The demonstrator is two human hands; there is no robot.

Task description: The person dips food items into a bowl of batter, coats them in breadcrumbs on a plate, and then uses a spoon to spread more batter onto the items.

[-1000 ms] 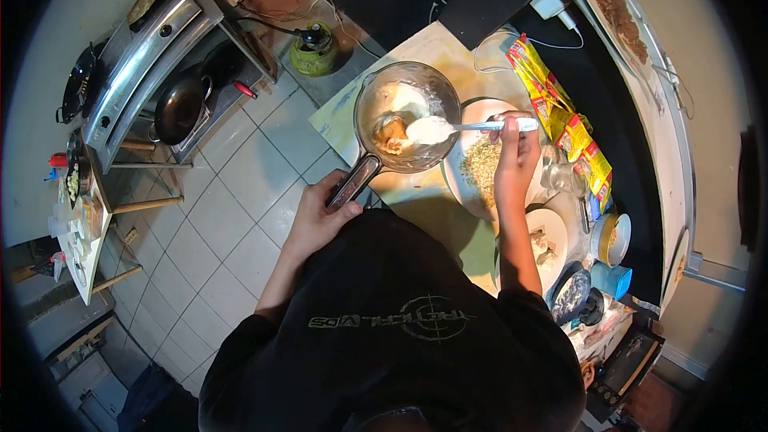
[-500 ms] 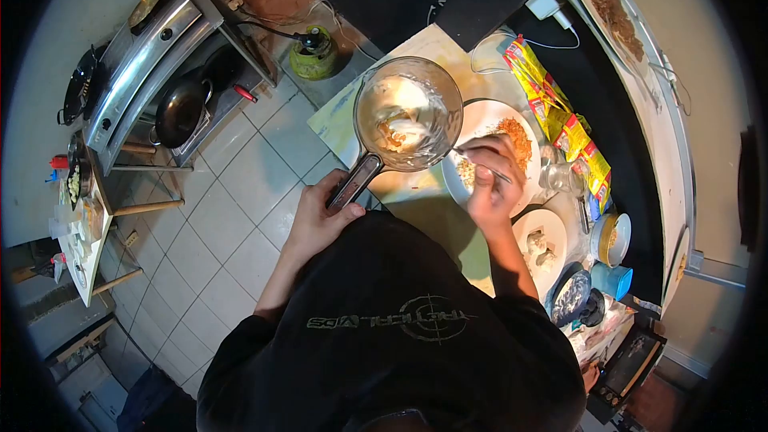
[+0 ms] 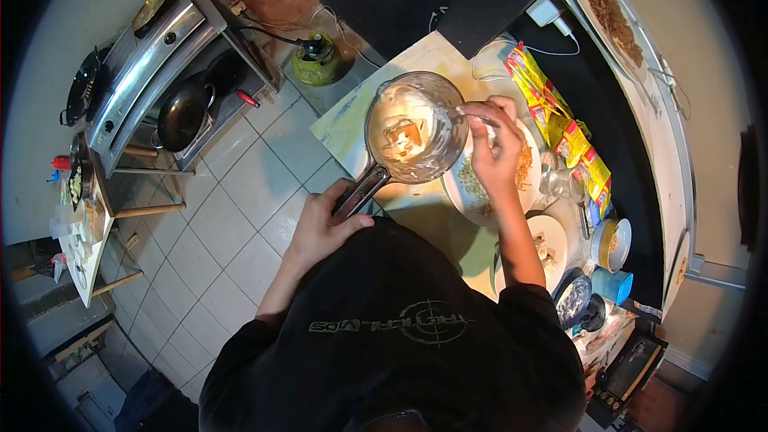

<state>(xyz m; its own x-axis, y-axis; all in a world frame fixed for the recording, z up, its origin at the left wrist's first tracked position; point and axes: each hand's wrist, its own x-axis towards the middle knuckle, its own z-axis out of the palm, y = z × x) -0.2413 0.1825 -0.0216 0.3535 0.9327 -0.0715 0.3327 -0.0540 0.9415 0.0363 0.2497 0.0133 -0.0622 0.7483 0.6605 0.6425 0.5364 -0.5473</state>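
Note:
My left hand is wrapped round the dark handle of a saucepan, which is tilted over the table. A pale creamy mixture coats its inside, with an orange-brown patch on it. My right hand is closed on a thin metal spoon at the pan's right rim; its bowl is hard to make out. Beneath that hand lies a white plate with orange shreds and chopped green bits. A second plate holds white chunks, partly hidden by my right forearm.
Yellow-red packets, a glass jar, a bowl and a blue container line the table's right side. A stove and a green gas cylinder stand at the left and back. A plate of brown food rests on the ledge.
The saucepan has moved slightly right and away from the stove. My right hand has risen from over the plate to the pan's rim, and the orange-brown patch inside looks larger.

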